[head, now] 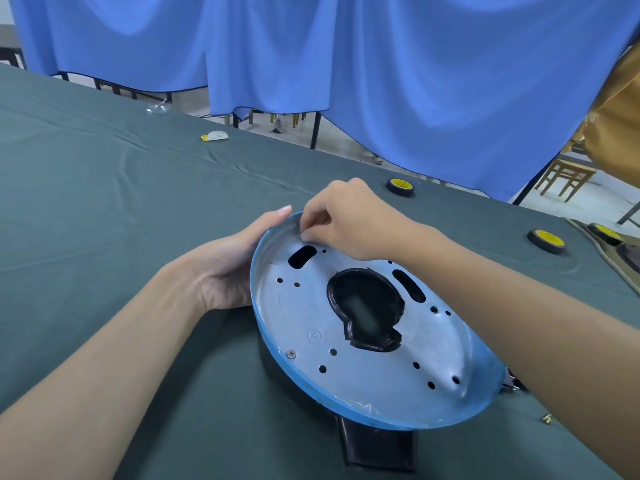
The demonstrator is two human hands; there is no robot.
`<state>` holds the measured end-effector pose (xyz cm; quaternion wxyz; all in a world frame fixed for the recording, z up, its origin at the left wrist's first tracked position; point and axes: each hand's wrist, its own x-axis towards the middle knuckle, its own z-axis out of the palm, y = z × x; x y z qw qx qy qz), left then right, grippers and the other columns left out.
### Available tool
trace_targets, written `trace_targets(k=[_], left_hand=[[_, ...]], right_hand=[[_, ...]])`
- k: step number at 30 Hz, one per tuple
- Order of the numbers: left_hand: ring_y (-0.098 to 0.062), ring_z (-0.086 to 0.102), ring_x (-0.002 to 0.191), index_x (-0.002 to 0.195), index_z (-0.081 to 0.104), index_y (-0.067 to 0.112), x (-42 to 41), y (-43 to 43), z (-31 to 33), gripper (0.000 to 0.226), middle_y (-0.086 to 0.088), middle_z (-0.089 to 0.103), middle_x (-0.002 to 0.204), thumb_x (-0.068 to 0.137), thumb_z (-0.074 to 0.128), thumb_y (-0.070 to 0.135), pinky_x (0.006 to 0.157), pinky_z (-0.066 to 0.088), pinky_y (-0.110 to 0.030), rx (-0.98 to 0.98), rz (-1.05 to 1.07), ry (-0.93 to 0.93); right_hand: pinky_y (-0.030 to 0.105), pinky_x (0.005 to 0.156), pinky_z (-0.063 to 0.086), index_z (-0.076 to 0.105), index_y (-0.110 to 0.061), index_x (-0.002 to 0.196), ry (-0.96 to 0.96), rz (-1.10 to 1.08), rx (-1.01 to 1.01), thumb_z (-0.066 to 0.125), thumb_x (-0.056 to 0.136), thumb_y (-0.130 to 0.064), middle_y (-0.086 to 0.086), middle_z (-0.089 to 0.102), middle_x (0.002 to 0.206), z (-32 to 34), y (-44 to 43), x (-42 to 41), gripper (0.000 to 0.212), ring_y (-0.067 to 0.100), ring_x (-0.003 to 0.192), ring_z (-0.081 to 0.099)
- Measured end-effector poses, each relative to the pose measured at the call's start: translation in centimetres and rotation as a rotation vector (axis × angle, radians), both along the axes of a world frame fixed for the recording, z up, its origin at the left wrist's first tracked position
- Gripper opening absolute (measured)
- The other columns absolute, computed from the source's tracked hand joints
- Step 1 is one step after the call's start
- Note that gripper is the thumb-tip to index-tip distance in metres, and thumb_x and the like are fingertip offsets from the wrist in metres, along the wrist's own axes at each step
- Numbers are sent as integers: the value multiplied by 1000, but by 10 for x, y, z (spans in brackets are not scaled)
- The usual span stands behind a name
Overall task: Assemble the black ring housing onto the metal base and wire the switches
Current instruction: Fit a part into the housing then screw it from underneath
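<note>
The metal base (363, 362) lies in the near middle of the tabletop (104, 202), hollow side up like a shallow dish, tilted a little and ringed by a blue rim (311, 386). It rests on top of the black housing (377, 448), which shows from under its near edge. Inside the dish are many small round holes, two long slots and a large middle opening (365, 308) edged in black. One screw (291, 354) sits in the floor of the dish near its left side.

The left hand (225, 268) grips the base at its left edge, palm against the outside of the rim and the thumb (282, 211) stretched along the far rim. The right hand (349, 223) reaches over from the right, its forearm crossing above the right side of the dish. Its fingers (311, 233) are curled and pinched together against the inner wall at the far edge. Whether they hold anything small between them cannot be told.

A small brass part (547, 418) lies on the green cloth just right of the base. Farther off, a roll of black tape (400, 186) stands near the far edge of the tabletop, with a second roll (547, 240) and a third roll (604, 233) to the right. A white and yellow scrap (215, 136) lies at the far left edge. A blue curtain (381, 64) hangs behind.
</note>
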<state>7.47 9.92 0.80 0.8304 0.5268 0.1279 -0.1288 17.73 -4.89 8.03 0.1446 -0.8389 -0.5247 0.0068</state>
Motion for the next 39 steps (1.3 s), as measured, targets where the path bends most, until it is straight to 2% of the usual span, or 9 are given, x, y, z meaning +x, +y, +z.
trace_targets(k=[5, 10, 15, 20, 23, 29, 33, 36, 39], left_hand=[[-24, 73, 85, 91, 79, 16, -1, 0, 2, 50, -7, 75, 101, 79, 64, 61, 66, 59, -34, 15, 5, 25], [-23, 73, 86, 93, 79, 17, -1, -1, 2, 49, -6, 75, 103, 79, 64, 61, 68, 59, -34, 21, -2, 25], [-22, 73, 85, 91, 79, 17, 0, -1, 2, 47, -6, 75, 102, 78, 66, 61, 66, 59, -34, 17, 9, 34], [-21, 73, 85, 89, 80, 18, 0, -2, 4, 47, -5, 76, 100, 78, 64, 61, 66, 59, -33, 14, -12, 21], [-21, 73, 85, 89, 80, 17, 0, -3, 4, 48, -5, 76, 100, 77, 65, 61, 66, 59, -33, 14, -7, 28], [-22, 73, 87, 92, 79, 18, -1, -3, 4, 47, -6, 75, 106, 76, 67, 60, 67, 59, -34, 19, 18, 42], [-23, 73, 88, 92, 79, 17, 0, -2, 3, 47, -6, 75, 106, 76, 68, 60, 68, 59, -35, 12, 17, 48], [-22, 73, 87, 91, 79, 17, 1, -1, 2, 47, -6, 75, 104, 76, 68, 60, 67, 59, -34, 15, 5, 39], [-22, 73, 86, 89, 80, 18, 2, -1, 2, 48, -6, 75, 103, 75, 67, 61, 67, 59, -34, 25, -1, 26]], right_hand=[[27, 80, 53, 75, -17, 87, 31, 4, -6, 69, 83, -10, -12, 66, 66, 2, -5, 2, 10, 6, 73, 66], [33, 85, 51, 75, -16, 87, -41, 6, -4, 66, 86, -13, -6, 70, 74, 2, -3, 1, 10, 6, 70, 59], [35, 77, 52, 75, -11, 89, -80, 24, -41, 60, 88, -8, 2, 71, 77, 7, 2, -2, 15, 3, 66, 53], [33, 75, 54, 75, -13, 88, -50, 27, -97, 62, 86, -7, -7, 65, 68, 14, 4, -4, 14, 11, 70, 59], [32, 75, 55, 75, -14, 87, -21, 16, -109, 63, 85, -7, -5, 68, 69, 15, 5, -4, 14, 12, 73, 61], [34, 71, 56, 72, -16, 77, -36, -30, -141, 67, 85, -13, 6, 69, 74, 12, 7, -2, 10, 21, 76, 65], [39, 73, 55, 59, -24, 61, -70, -57, -132, 68, 86, -24, 9, 63, 76, 6, 9, -3, 26, 24, 76, 60], [38, 75, 54, 69, -15, 72, -59, -46, -118, 68, 86, -26, 7, 69, 73, 7, 7, -2, 17, 13, 73, 55], [35, 77, 54, 74, -16, 85, -35, -8, -92, 69, 84, -18, -1, 72, 75, 11, 3, 0, 6, 12, 78, 60]])
